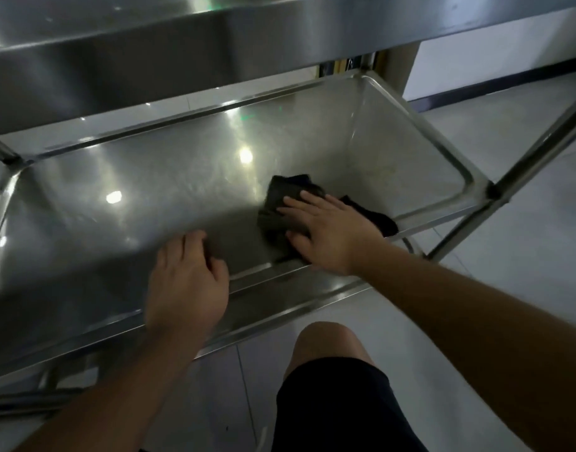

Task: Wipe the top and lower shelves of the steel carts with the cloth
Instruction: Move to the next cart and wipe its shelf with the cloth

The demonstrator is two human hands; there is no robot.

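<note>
Knee, bare, above the hem of dark shorts, nearest the camera and just short of the cart's front edge; the person appears to crouch so that both arms can reach under the upper shelf. Left hand: set over the raised front rim of the lower shelf, fingers bent downward toward the steel with nothing visible between them; whether the tips touch the metal cannot be told, as this part is blurred. Judged to be steadying the cart or the body while the other hand works. Right hand: flat, fingers straight and slightly spread, palm pressing down on the dark crumpled wiping cloth, not curled round it; a flat palm suits pushing the cloth across the surface. Cloth lies on the right-hand part of the shallow stainless-steel lower shelf, near its front rim, one dark end trailing out to the right of the wrist. Slanting steel corner leg, right of the shelf. Brushed-steel top shelf, overhanging at the far upper edge. Pale tiled floor beyond.
</note>
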